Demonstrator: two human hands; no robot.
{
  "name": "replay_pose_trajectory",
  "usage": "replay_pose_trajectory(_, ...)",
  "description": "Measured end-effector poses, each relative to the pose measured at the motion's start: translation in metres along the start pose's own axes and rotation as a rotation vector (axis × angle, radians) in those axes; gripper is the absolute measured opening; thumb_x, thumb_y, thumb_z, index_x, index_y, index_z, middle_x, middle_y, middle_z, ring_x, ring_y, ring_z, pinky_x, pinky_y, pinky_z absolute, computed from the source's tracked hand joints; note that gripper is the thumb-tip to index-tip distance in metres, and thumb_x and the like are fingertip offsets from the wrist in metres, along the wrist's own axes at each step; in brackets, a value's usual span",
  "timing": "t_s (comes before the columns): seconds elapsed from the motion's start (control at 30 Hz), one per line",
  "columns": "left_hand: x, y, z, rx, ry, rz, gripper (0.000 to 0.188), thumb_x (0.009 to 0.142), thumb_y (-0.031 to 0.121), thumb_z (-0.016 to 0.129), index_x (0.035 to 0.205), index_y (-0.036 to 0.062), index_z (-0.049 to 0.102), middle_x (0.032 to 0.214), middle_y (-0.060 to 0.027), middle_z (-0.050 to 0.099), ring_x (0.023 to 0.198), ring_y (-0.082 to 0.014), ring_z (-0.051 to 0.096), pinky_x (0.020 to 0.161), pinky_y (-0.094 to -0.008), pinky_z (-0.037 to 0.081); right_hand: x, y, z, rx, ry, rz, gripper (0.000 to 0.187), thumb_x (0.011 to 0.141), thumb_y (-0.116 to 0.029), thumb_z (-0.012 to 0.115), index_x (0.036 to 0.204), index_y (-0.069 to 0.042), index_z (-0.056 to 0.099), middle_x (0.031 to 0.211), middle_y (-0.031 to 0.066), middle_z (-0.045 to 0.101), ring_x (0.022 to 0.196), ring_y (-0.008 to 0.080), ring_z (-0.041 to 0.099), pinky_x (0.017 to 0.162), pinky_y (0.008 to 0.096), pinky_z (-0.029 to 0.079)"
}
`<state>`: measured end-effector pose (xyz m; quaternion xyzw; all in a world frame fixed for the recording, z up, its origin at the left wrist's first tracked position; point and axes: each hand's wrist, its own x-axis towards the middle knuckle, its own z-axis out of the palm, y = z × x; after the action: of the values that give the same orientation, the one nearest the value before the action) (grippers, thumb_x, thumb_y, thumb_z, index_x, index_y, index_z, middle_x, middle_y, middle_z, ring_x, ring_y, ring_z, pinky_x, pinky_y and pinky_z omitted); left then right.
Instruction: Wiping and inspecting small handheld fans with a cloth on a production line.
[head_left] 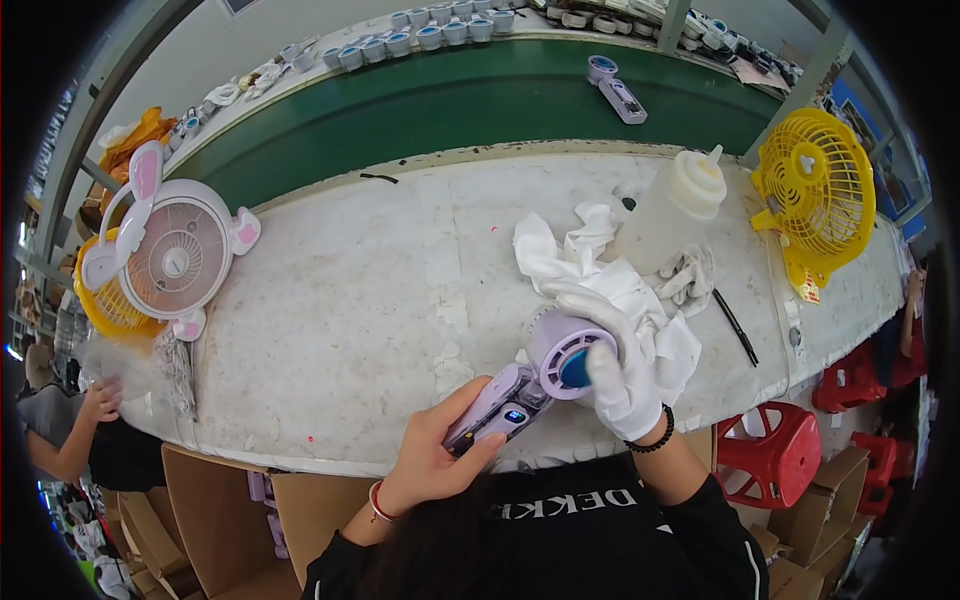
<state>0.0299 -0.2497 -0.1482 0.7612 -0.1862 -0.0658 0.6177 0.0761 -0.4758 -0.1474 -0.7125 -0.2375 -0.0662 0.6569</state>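
Note:
A purple handheld fan (490, 408) with a round head and a small lit display on its handle is held over the near edge of the table. My bare left hand (440, 440) grips its handle, thumb along the lower side. My right hand (622, 375), in a white glove, is wrapped around the fan's round head, with the thumb by its blue centre. Just beyond the right hand lies a crumpled white cloth (575, 245). An empty white glove (690, 278) lies beside the cloth.
A squeeze bottle (672, 212) and a black pen (736, 328) are on the right of the table (340, 330), near a yellow fan (815, 190). A rabbit-eared fan (175, 255) stands left. Another handheld fan (617, 90) lies on the green belt (480, 95). Cardboard boxes (225, 510) stand below, left.

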Motion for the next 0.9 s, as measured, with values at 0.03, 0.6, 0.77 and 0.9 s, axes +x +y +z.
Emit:
replay_pose_trajectory(0.03, 0.0, -0.001, 0.001, -0.003, 0.001, -0.003, 0.05, 0.084, 0.01, 0.068, 0.13, -0.0027, 0.051, 0.095, -0.0135, 0.067, 0.083, -0.0121, 0.062, 0.076, -0.0255, 0.049, -0.001, -0.001, 0.004, 0.05, 0.024, 0.073, 0.066, 0.078, -0.009, 0.077, 0.134, 0.001, 0.043, 0.136, 0.0141, 0.048, 0.12, 0.0225, 0.051, 0.099, 0.0338, 0.043)
replay_pose_trajectory(0.6, -0.01, -0.012, 0.021, -0.254, 0.081, -0.199, 0.054, 0.089, 0.007, 0.064, 0.136, -0.0089, 0.043, 0.113, -0.0179, 0.066, 0.101, -0.0171, 0.063, 0.088, -0.0285, 0.048, 0.004, -0.004, 0.029, -0.005, 0.124, 0.217, 0.097, 0.064, -0.018, 0.09, 0.139, -0.001, 0.033, 0.127, 0.0112, 0.049, 0.114, 0.0203, 0.052, 0.098, 0.0336, 0.044)
replay_pose_trajectory(0.77, -0.008, -0.006, 0.014, -0.732, 0.06, -0.352, 0.054, 0.088, 0.009, 0.066, 0.134, -0.0084, 0.044, 0.106, -0.0168, 0.067, 0.096, -0.016, 0.064, 0.085, -0.0276, 0.049, 0.012, -0.008, 0.009, 0.147, 0.015, 0.157, 0.094, 0.063, -0.015, 0.09, 0.14, -0.003, 0.038, 0.133, 0.0101, 0.047, 0.123, 0.0204, 0.049, 0.103, 0.0322, 0.041)
replay_pose_trajectory(0.9, -0.009, -0.009, 0.013, -0.114, 0.031, -0.04, 0.054, 0.086, 0.009, 0.067, 0.134, -0.0065, 0.047, 0.105, -0.0157, 0.068, 0.092, -0.0162, 0.065, 0.083, -0.028, 0.05, 0.023, -0.031, -0.003, -0.061, -0.111, 0.139, 0.073, 0.065, -0.01, 0.087, 0.128, -0.003, 0.051, 0.113, 0.0073, 0.06, 0.103, 0.0156, 0.059, 0.092, 0.0306, 0.048)
